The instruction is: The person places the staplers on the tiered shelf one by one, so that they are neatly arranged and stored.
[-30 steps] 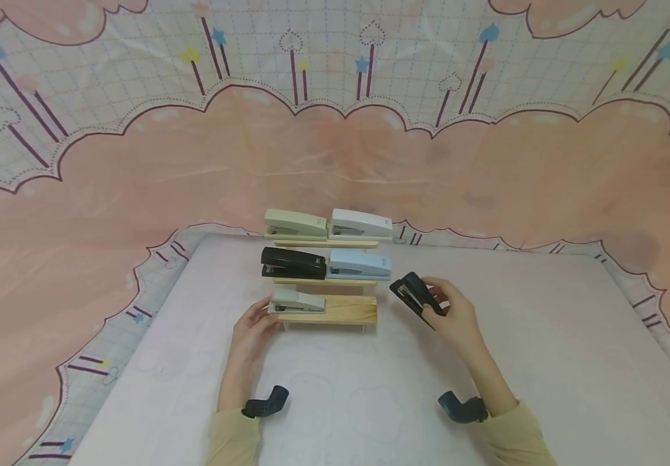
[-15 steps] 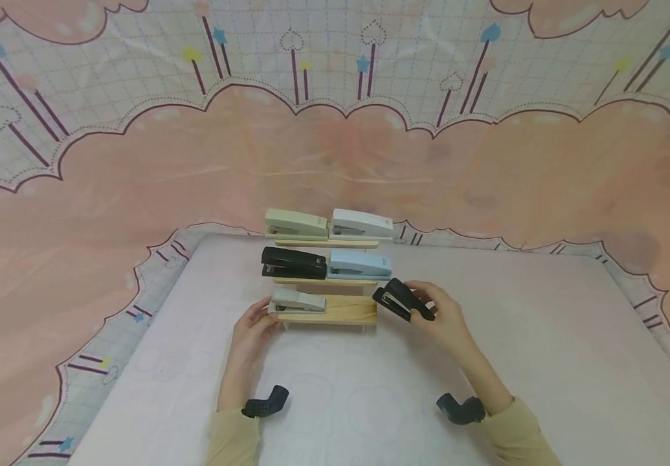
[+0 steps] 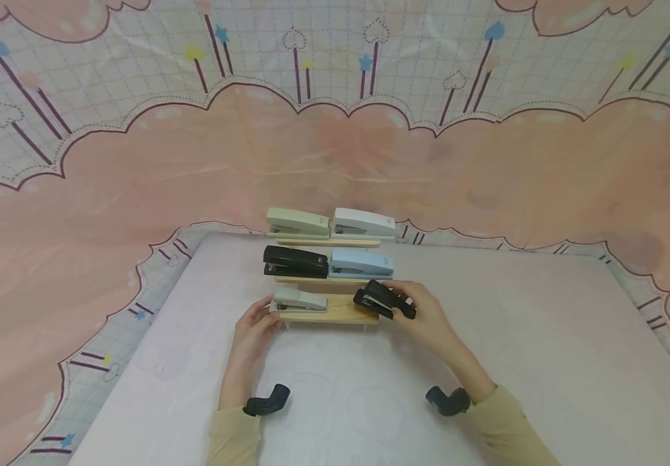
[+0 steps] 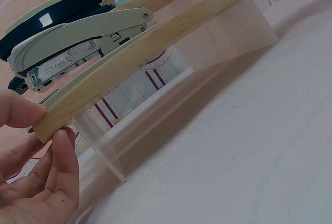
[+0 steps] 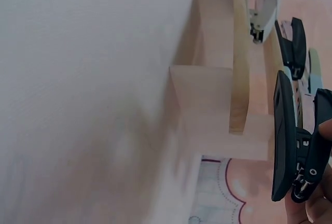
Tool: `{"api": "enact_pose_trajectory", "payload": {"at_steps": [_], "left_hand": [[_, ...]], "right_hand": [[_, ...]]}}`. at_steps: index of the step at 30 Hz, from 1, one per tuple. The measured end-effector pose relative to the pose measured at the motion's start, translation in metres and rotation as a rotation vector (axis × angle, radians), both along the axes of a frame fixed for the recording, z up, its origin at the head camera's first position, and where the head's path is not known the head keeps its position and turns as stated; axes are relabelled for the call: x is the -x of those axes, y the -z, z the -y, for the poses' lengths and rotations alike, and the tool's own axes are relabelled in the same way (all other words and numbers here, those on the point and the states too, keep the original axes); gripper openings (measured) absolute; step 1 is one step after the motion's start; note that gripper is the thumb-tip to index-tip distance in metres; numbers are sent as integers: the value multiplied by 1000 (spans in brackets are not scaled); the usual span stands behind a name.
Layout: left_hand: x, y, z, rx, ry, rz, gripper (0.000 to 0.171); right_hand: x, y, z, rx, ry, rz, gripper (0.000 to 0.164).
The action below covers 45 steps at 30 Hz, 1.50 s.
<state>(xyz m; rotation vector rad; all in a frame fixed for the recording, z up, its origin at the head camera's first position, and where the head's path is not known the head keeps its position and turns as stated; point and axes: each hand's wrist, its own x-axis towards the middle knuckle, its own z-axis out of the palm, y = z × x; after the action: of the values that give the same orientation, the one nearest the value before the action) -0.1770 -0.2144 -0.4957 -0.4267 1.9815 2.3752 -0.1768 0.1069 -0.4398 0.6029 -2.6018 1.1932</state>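
Note:
In the head view my right hand (image 3: pixel 424 314) holds a black stapler (image 3: pixel 382 301) at the right end of the lowest wooden shelf (image 3: pixel 349 310). The right wrist view shows this black stapler (image 5: pixel 284 136) tilted beside the shelf end, its rear between finger and thumb. My left hand (image 3: pixel 255 330) grips the left end of the same shelf. In the left wrist view the thumb and fingers (image 4: pixel 65 154) pinch the wooden board (image 4: pixel 129 63) from above and below. A light grey stapler (image 3: pixel 300 299) sits on that board's left half, just beside the left fingertips.
Behind, the middle tier carries another black stapler (image 3: pixel 295 262) and a light blue stapler (image 3: pixel 361 263). On the top tier stand a pale green stapler (image 3: pixel 298 222) and a white stapler (image 3: pixel 364 222). Clear supports (image 4: pixel 104 151) lift the lowest board above the white table (image 3: pixel 335 414).
My right hand has carried the black stapler leftward, from beside the rack to over the lowest shelf's right end, turning it more level. The left hand keeps its grip on the shelf.

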Motion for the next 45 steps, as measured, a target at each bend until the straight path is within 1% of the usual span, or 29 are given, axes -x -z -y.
{"api": "enact_pose_trajectory", "payload": {"at_steps": [9, 15, 21, 26, 30, 37, 45], "left_hand": [[1, -1, 0, 13, 1, 4, 49], [0, -1, -1, 1, 2, 0, 49], [0, -1, -1, 10, 0, 6, 48], [0, -1, -1, 10, -3, 8, 49], [0, -2, -1, 15, -1, 9, 48], [0, -1, -1, 22, 3, 13, 48], [0, -1, -1, 17, -5, 10, 50]], "right_hand": [[6, 3, 13, -71, -84, -55, 50], [9, 3, 22, -90, -118, -48, 49], [12, 3, 30, -110, -147, -35, 48], [13, 2, 35, -120, -154, -7, 48], [14, 2, 37, -138, -157, -8, 47], [13, 2, 39, -153, -139, 9, 47], [15, 4, 41, -153, -136, -25, 47]]}}
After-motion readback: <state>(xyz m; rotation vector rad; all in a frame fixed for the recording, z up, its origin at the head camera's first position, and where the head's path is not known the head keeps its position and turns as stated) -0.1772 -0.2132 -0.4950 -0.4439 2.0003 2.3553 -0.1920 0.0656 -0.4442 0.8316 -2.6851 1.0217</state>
